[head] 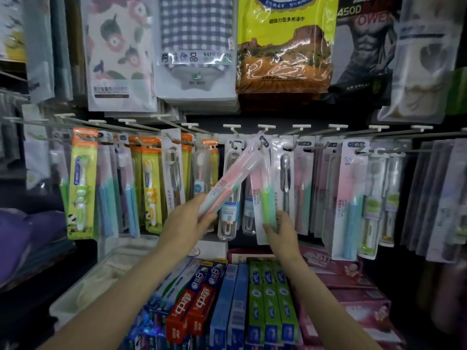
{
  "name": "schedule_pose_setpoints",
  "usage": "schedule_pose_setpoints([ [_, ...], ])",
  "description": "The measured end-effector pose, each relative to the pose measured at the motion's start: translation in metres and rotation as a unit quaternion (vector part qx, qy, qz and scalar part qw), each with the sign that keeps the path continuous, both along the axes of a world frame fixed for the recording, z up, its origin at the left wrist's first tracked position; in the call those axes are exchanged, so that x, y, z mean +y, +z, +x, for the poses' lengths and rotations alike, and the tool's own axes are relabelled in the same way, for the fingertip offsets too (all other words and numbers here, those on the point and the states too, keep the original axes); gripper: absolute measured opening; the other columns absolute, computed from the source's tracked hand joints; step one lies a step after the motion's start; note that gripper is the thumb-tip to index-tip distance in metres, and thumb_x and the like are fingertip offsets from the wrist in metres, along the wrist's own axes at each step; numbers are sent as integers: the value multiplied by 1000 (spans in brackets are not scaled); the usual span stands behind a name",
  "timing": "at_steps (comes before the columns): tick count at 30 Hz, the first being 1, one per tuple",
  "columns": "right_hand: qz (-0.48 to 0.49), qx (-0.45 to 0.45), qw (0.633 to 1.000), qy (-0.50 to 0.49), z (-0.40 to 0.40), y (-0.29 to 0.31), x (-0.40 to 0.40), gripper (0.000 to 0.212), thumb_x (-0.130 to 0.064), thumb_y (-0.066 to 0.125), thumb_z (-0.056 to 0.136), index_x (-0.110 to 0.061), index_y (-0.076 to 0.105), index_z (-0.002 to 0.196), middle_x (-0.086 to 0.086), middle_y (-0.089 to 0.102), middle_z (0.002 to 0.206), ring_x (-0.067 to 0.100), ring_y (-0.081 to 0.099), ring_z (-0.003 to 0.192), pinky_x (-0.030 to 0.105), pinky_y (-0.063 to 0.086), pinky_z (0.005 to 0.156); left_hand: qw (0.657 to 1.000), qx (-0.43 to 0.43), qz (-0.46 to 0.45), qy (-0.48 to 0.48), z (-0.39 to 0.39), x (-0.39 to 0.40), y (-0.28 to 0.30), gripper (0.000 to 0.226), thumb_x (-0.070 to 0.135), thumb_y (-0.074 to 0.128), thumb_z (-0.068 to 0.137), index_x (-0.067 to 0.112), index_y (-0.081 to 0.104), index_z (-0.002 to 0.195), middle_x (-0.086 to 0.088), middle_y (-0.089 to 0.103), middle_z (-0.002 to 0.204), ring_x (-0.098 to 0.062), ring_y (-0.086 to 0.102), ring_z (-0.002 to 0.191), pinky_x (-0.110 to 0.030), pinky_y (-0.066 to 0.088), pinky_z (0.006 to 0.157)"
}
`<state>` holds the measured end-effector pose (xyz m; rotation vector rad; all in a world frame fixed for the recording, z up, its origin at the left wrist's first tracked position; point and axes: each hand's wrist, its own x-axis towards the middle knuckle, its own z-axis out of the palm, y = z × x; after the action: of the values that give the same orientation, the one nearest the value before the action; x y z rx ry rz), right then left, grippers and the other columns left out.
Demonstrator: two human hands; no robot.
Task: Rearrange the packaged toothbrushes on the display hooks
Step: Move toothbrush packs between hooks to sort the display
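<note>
A row of display hooks (265, 128) carries many packaged toothbrushes. My left hand (188, 222) grips the lower end of a pink toothbrush pack (231, 179), which is tilted with its top up to the right near the middle hook. My right hand (281, 231) holds the bottom of a pink-and-green toothbrush pack (265, 198) that hangs straight down at the same hook. Whether the tilted pack's top is on the hook I cannot tell. Kids' toothbrush packs with orange tops (82, 185) hang at the left, blue and pink packs (351, 198) at the right.
Towel and cloth packs (197, 46) hang on the row above. Below the hooks, toothpaste boxes (199, 301) in red, blue and green lie stacked on a shelf, with pink boxes (353, 281) at the right and a white bin (101, 279) at the left.
</note>
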<state>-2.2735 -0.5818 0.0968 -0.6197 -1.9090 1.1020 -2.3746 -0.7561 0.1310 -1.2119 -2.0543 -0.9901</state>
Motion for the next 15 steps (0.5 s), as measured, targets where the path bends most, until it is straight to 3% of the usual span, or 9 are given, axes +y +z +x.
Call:
schedule_pose_setpoints([
  [2,12,12,1000,-9,17,4,4,35,-5,49,94,-7,42,128,13,56,117,23,55,98,32,46,81,1000,-1,-6,5,-3,-1,2,30,29,56,90,13,48,114,6,52,84,0,47,57,-12,33,46],
  [5,98,1,992,-78,42,15,14,38,-3,49,93,-6,43,131,15,57,119,27,55,99,27,42,76,1000,-5,-5,2,-4,1,3,31,28,57,90,11,49,114,3,53,85,-9,49,59,-14,32,46],
  [8,167,4,978,-123,56,24,20,39,0,49,92,-5,46,130,15,56,119,28,54,103,30,43,83,1000,-7,-5,1,-4,3,1,32,27,57,90,10,49,116,0,57,88,-15,52,67,-17,32,48],
  [13,183,-17,973,-140,59,29,22,41,0,50,91,-8,46,131,12,60,113,27,58,92,40,52,79,1000,-7,6,-4,-2,3,-1,36,26,58,89,12,49,121,6,53,89,-5,50,64,-11,32,48],
  [15,180,-14,974,-137,57,27,21,41,1,51,90,-7,47,130,13,60,112,26,58,93,37,51,80,1000,-1,5,-7,-3,1,1,39,26,58,89,12,49,124,5,54,88,-6,50,63,-11,31,48],
])
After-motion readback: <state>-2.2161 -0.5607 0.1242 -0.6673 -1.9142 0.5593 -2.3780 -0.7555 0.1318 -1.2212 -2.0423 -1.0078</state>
